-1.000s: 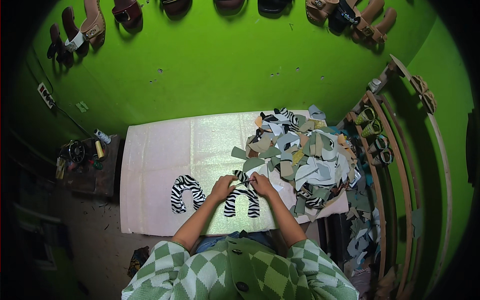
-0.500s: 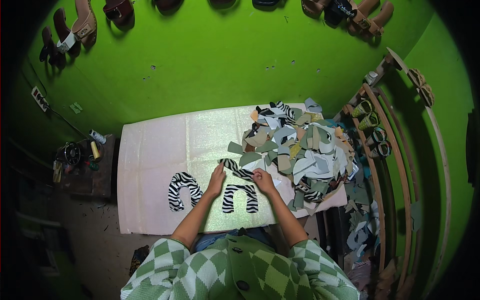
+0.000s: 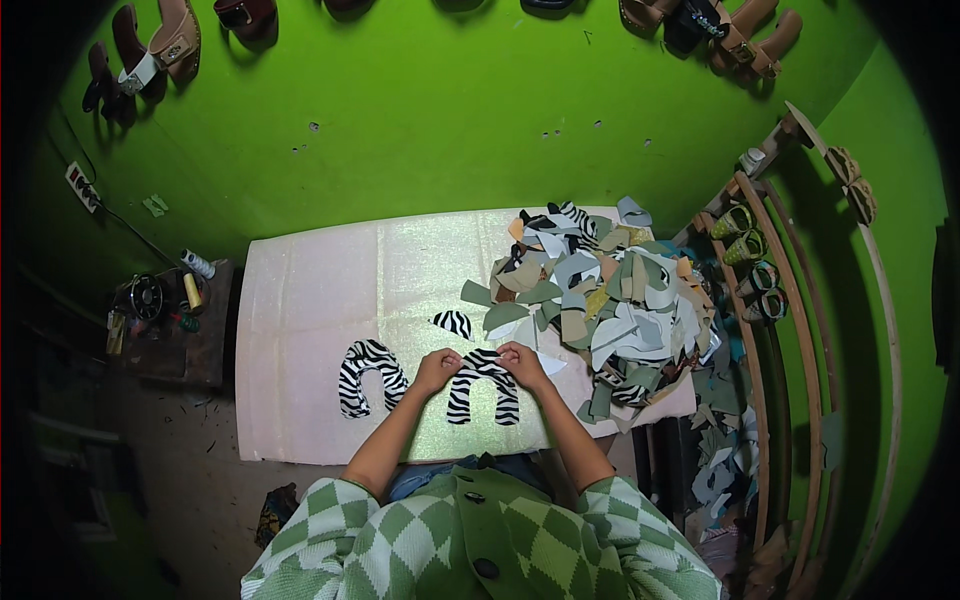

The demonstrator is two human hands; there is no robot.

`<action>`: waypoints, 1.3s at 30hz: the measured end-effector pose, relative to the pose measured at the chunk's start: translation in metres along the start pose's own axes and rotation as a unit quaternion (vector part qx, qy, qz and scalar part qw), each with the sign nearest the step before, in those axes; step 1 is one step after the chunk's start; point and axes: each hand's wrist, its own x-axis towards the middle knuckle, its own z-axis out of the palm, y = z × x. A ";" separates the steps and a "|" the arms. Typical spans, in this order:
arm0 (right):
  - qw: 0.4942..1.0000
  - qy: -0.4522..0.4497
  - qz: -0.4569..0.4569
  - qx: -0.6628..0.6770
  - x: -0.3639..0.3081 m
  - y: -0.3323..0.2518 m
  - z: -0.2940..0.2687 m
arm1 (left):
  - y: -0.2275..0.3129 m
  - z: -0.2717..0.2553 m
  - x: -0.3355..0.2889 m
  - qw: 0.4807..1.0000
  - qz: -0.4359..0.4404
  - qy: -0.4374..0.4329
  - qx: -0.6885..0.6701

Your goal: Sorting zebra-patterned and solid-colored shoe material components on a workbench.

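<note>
Both my hands pinch the ends of a zebra-striped piece (image 3: 484, 358) at the top of a zebra-striped U-shaped piece (image 3: 459, 402), whose two legs point toward me. My left hand (image 3: 437, 372) is closed at its left end. At the other end my right hand (image 3: 522, 364) is closed too. Where the held piece overlaps the U-shape, their matching stripes hide the border between them. Just beyond my hands lies a small rounded zebra-striped scrap (image 3: 454, 322). A pile of zebra-striped arch pieces (image 3: 356, 372) rests left of my left forearm.
A large heap of cut scraps (image 3: 625, 310) covers the right part of the pale table (image 3: 300, 300). At the left stands a small dark stand (image 3: 170, 360) with thread spools. A wooden rack (image 3: 775, 360) with sandals is on the right. Shoes (image 3: 175, 45) hang along the green wall.
My hands have come nearer to me, bringing the striped piece down onto the U-shape's top. The small rounded scrap now lies apart on the table.
</note>
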 end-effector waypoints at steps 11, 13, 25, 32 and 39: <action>0.998 -0.024 0.050 -0.037 -0.003 0.015 -0.018 | 0.005 0.005 0.001 0.995 -0.048 0.041 0.082; 0.994 0.028 0.076 -0.068 -0.005 0.014 -0.014 | 0.005 0.005 0.001 0.993 -0.057 0.050 0.093; 0.988 0.101 0.081 -0.088 -0.003 0.018 -0.010 | 0.014 0.007 0.006 0.979 -0.110 0.058 0.164; 0.990 0.091 0.079 -0.072 -0.003 0.021 -0.010 | 0.013 0.006 0.007 0.979 -0.105 0.054 0.166; 0.989 0.095 0.068 -0.090 -0.005 0.024 -0.008 | 0.021 0.008 0.003 0.975 -0.119 0.058 0.181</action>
